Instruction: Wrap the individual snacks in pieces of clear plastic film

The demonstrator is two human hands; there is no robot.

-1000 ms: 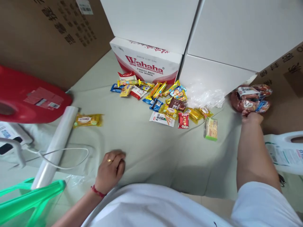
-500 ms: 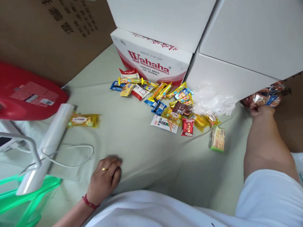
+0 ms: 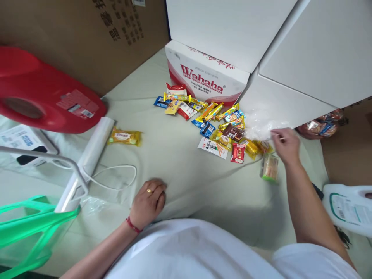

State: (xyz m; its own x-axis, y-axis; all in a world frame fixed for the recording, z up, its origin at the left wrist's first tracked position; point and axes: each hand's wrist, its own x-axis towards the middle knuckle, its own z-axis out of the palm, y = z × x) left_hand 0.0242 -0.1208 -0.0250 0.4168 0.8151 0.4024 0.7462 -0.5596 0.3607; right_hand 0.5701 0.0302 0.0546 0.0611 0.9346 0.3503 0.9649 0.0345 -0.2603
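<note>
My left hand [image 3: 148,202] rests on the pale sheet [image 3: 174,166] with its fingers curled under; it wears a ring and a red bracelet, and nothing shows in it. At the right side of the snack pile, my right hand [image 3: 287,146] is slightly blurred, thumb and fingers drawn together at the edge of a clear plastic bag [image 3: 257,122]. Just below lies a wafer pack [image 3: 269,167] with a green edge. To its left are a red packet [image 3: 238,152], a brown cocoa packet [image 3: 232,132], a white snack packet [image 3: 212,147] and several yellow and blue ones.
Behind the snacks stand a Wahaha carton [image 3: 203,79] and white boxes [image 3: 215,27]. A red jug [image 3: 49,93], a plastic film roll [image 3: 87,162], a yellow packet [image 3: 124,137] and a green-handled bag [image 3: 37,228] lie left. Bread packs [image 3: 318,126] and a white jug [image 3: 348,205] are right.
My right hand has left the bread packs at the far right and come left and nearer, to the plastic bag. The view has shifted; my left hand stays on the sheet.
</note>
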